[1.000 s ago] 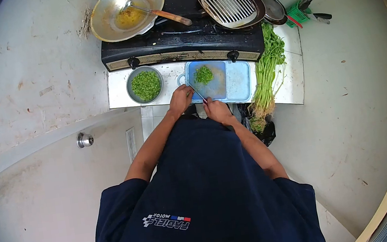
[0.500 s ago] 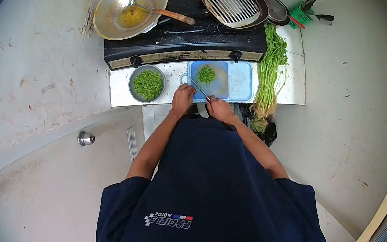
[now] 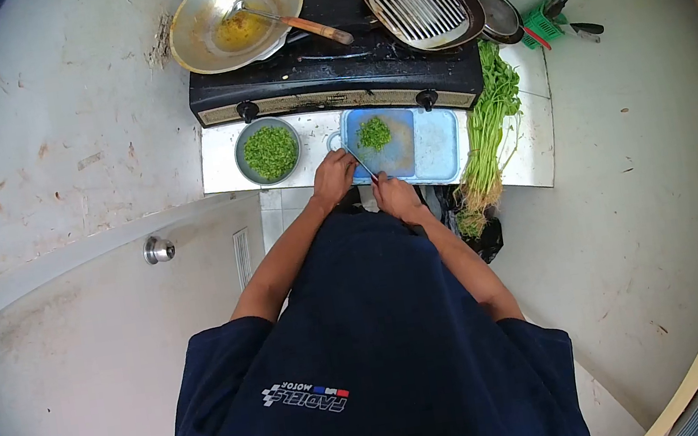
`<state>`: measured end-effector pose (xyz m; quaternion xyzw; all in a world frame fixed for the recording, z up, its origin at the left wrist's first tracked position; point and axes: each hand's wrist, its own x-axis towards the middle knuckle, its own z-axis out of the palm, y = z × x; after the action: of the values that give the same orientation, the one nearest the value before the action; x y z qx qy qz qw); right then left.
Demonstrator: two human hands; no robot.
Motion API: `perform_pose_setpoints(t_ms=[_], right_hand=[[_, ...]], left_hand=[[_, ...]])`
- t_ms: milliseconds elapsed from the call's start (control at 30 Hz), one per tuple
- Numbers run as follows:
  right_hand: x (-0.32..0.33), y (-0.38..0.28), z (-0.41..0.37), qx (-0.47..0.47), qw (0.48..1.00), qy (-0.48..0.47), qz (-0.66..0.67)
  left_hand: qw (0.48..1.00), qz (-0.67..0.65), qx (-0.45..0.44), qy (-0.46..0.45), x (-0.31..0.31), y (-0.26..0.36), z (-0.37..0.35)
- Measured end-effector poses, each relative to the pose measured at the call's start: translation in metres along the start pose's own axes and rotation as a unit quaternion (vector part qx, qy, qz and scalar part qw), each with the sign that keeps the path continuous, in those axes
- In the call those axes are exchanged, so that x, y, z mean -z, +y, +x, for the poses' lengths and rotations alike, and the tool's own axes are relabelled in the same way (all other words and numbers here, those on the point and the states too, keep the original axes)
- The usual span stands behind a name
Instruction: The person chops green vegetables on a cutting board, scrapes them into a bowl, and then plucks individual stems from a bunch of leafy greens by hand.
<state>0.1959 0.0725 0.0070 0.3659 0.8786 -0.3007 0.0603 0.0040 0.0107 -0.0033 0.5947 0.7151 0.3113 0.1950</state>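
Observation:
My right hand [image 3: 397, 197] is closed around the handle of a knife [image 3: 362, 163], whose blade points up and left over the near left part of a blue cutting board [image 3: 435, 148]. Close to the blade tip, at the board's left edge, is my left hand [image 3: 334, 175] with its fingers drawn together; anything between them is too small to make out. Chopped greens [image 3: 373, 133] lie in a small heap on the board, just beyond the blade. Left of the board stands a grey bowl [image 3: 242, 163] full of chopped greens [image 3: 270, 151].
Behind the board is a black stove [image 3: 329, 78] bearing a wok [image 3: 190, 37] with a ladle [image 3: 318, 28] and a grill pan [image 3: 424, 9]. Long leafy stalks [image 3: 488, 118] lie at the right. Beyond them are a small pan [image 3: 499, 17] and a green basket [image 3: 542, 23].
The whole view has shifted very slightly. Both hands and the knife hold nearly the same places over the board.

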Motion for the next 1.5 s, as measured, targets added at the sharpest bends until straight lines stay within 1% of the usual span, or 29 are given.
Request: perform_pose_setpoints(t_ms=[67,133,233,333,433,533,633,1033,1167,1267,1367,1500], right_hand=[[0.001,-0.003,0.005,-0.011,1.0,-0.008,-0.007],[-0.002,-0.002,0.007,0.0,1.0,0.005,-0.001],[-0.003,-0.001,0.004,-0.005,1.0,0.012,-0.001],[0.0,0.0,-0.002,-0.019,1.0,0.006,0.006],[0.004,-0.001,-0.006,-0.025,1.0,0.003,0.009],[0.002,0.001,-0.008,-0.023,0.999,0.008,0.022],[0.004,0.001,-0.011,-0.023,0.999,0.013,0.028],[0.005,-0.003,-0.018,-0.01,1.0,0.005,0.019],[0.001,-0.002,-0.018,0.002,1.0,0.012,0.022],[0.0,-0.003,-0.017,-0.019,1.0,-0.002,0.011],[0.0,-0.004,-0.018,-0.015,1.0,-0.004,0.006],[-0.005,-0.001,-0.013,-0.007,1.0,-0.002,-0.004]], left_hand=[[0.999,0.028,-0.024,0.0,0.002,0.003,-0.001],[0.997,0.059,-0.041,0.002,0.003,0.004,-0.003],[0.996,0.074,-0.047,0.003,0.002,0.004,-0.006],[0.998,0.054,-0.028,-0.004,0.003,0.002,-0.007],[1.0,0.008,0.012,0.016,0.0,0.003,-0.007],[0.998,-0.003,0.057,-0.002,0.0,0.002,-0.005],[0.997,-0.029,0.076,0.0,-0.001,0.001,-0.003],[0.999,-0.004,0.041,0.01,0.001,0.005,-0.005],[0.999,0.036,0.009,0.014,0.001,0.003,-0.005],[0.999,0.05,-0.002,0.016,0.0,0.005,-0.008],[0.998,0.052,-0.024,0.025,-0.002,0.003,-0.012],[0.997,0.068,-0.028,0.027,-0.005,-0.001,-0.015]])
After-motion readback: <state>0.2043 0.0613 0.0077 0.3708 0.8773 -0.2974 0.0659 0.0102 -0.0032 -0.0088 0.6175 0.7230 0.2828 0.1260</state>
